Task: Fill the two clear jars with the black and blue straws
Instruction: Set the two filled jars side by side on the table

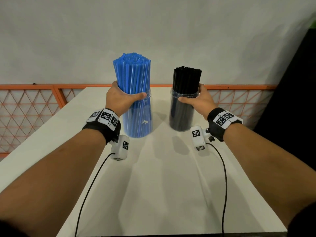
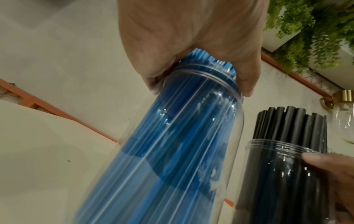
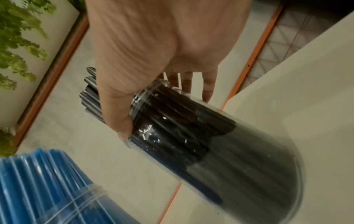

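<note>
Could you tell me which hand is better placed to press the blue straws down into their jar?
Left. The left hand already grips the blue straws at their jar's rim; the right hand holds the other jar.

White table, grey wall (orange lattice railing between), greenery.

Head cam looks down and forward over both gripping hands. Each wrist cam sits just behind its grip, looking up close along the palm; each also catches the neighbouring jar.
</note>
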`<state>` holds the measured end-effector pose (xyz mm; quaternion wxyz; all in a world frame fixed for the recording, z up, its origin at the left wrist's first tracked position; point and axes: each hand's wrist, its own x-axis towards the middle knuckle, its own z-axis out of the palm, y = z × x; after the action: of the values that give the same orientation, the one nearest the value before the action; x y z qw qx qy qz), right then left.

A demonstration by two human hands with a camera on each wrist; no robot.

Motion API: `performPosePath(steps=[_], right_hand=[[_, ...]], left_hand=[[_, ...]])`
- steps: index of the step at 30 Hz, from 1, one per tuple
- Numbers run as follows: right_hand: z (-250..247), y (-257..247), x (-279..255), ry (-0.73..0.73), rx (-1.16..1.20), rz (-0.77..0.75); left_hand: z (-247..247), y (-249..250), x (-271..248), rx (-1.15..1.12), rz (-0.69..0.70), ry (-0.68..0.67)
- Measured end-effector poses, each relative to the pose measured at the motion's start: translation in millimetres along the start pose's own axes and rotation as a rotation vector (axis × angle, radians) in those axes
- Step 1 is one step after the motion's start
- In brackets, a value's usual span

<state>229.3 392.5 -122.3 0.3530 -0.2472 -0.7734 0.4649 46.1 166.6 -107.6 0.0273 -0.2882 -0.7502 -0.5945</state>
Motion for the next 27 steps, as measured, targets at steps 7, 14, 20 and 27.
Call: performPosePath(steps=[7, 14, 20, 27], right_hand=[[-13.9, -3.6, -8.4, -0.042, 0.035, 0.022], [-9.3, 4.4, 7.0, -0.030, 0.089, 0.008], [-8.2, 10.0, 21.4, -0.032, 0.098, 0.052], [-6.0, 12.3, 33.0, -0.032, 0.113, 0.068]], left_hand=[[22.4, 9.2, -5.7, -0.007, 0.023, -0.040], [46.4, 12.1, 5.1, -0.017, 0.039, -0.088], [65.8, 13.2, 17.0, -0.015, 0.050, -0.118], [79.9, 13.3, 30.9, -0.014, 0.063, -0.143]])
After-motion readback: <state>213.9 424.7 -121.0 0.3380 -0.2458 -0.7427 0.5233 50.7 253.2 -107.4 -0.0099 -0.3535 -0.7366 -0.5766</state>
